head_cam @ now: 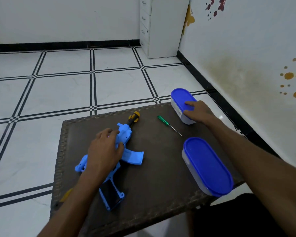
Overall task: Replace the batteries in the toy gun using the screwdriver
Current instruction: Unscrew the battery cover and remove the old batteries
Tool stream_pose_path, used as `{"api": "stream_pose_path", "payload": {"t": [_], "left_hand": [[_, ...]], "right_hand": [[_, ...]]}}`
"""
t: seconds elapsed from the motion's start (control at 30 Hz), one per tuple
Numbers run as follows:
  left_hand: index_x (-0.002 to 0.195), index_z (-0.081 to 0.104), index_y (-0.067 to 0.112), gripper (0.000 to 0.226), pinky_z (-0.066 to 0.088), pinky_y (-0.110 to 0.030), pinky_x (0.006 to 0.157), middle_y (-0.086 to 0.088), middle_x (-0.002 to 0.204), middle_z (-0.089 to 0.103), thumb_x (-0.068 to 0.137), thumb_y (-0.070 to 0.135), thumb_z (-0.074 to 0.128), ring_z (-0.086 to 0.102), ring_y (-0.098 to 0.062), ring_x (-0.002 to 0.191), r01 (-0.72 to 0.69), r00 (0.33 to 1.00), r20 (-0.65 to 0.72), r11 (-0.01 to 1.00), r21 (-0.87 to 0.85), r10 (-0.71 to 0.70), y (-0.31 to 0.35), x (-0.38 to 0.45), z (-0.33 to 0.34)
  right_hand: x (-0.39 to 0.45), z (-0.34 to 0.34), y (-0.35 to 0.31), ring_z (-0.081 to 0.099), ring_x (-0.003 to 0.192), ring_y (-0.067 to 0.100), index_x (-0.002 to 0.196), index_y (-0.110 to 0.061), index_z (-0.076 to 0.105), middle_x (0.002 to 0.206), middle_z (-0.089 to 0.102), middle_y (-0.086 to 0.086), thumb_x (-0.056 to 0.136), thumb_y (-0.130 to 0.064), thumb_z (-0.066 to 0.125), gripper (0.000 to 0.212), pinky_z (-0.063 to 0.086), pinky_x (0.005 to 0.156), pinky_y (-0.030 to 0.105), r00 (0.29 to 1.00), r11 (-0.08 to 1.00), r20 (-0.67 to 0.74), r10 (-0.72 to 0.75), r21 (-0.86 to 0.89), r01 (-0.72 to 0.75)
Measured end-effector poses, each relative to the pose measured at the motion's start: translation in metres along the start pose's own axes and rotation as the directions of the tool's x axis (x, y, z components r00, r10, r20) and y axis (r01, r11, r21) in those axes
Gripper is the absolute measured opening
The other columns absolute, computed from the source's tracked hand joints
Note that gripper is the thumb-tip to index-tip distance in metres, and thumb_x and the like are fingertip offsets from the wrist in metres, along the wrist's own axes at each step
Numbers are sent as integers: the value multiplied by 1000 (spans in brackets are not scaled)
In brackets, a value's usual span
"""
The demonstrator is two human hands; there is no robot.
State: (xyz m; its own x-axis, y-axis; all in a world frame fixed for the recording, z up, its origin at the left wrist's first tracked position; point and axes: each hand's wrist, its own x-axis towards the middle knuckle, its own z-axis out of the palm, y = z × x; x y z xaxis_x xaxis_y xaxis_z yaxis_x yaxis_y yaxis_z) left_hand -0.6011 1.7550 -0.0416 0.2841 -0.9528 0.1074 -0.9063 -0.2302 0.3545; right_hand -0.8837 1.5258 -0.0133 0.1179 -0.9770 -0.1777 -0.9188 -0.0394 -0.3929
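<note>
Presently we note left hand [105, 147] grasping the toy gun [126, 134] on the desk [161, 168], right hand [197, 111] gripping far container [179, 96], screwdriver [168, 125] between.

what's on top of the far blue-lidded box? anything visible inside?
The right hand rests on the far box, fingers on its blue lid and thumb at the side. The lid is on and the wall is cloudy, so the contents can't be seen.
</note>
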Motion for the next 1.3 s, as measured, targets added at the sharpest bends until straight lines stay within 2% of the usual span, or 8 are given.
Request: {"api": "stream_pose_path", "payload": {"t": [0.2,0.3,0.43,0.73,0.93,1.07,1.17,1.3], "left_hand": [[126,60,6,59,44,-50,99,-22,126,58,80,40,51,51,-42,119,39,999,-29,997,71,-37,-21,-23,0],[133,52,10,61,39,-54,103,-23,133,51,86,49,59,47,-42,123,133,991,-7,982,130,-134,-27,-50,5],[142,39,19,75,36,-56,105,-19,143,41,85,67,49,39,-42,131,253,967,-4,961,113,-254,-33,-65,5],[142,40,18,68,41,-52,101,-16,145,42,88,58,49,47,-43,124,249,962,71,952,179,-265,-25,-64,2],[138,49,17,66,47,-44,91,-17,132,51,87,58,56,55,-42,112,246,964,57,954,171,-259,-21,-59,-2],[137,53,24,72,48,-40,87,-12,127,53,79,68,59,57,-38,108,230,969,52,962,146,-240,-17,-55,-2],[136,53,26,73,48,-41,85,-9,127,52,78,71,58,56,-36,108,219,972,52,964,151,-228,-13,-54,1],[132,55,24,72,47,-40,85,-10,124,52,78,71,57,54,-35,109,191,978,47,967,166,-201,-13,-52,-2]], "right_hand": [[-69,4,0,35,139,36,151,-27,35,155,30,15,90,-45,58,67,37,108,46,976,992,-183,-121,-59,111],[-120,20,15,36,139,37,150,-29,30,153,33,15,80,-59,65,84,40,108,47,985,984,-28,-171,-57,169],[-160,29,39,10,149,42,155,-42,-3,164,-6,17,75,-58,73,112,29,115,54,972,982,231,-43,-167,83],[-145,13,54,41,131,42,153,-27,24,149,31,20,80,-66,63,91,42,101,48,997,982,-31,73,-175,-77],[-129,13,50,41,130,42,150,-21,26,148,29,20,80,-72,59,92,41,100,50,994,980,-47,94,-171,-101],[-130,16,49,30,138,44,154,-21,17,157,13,22,80,-74,55,98,36,105,55,993,971,-23,115,-210,-117],[-130,14,36,23,144,42,153,-20,22,160,9,22,87,-63,55,85,33,109,55,987,950,-156,-25,-311,-25],[-123,17,-11,55,118,28,136,-12,50,135,54,13,96,-35,56,47,49,90,38,951,950,-179,-251,-234,206]]}}
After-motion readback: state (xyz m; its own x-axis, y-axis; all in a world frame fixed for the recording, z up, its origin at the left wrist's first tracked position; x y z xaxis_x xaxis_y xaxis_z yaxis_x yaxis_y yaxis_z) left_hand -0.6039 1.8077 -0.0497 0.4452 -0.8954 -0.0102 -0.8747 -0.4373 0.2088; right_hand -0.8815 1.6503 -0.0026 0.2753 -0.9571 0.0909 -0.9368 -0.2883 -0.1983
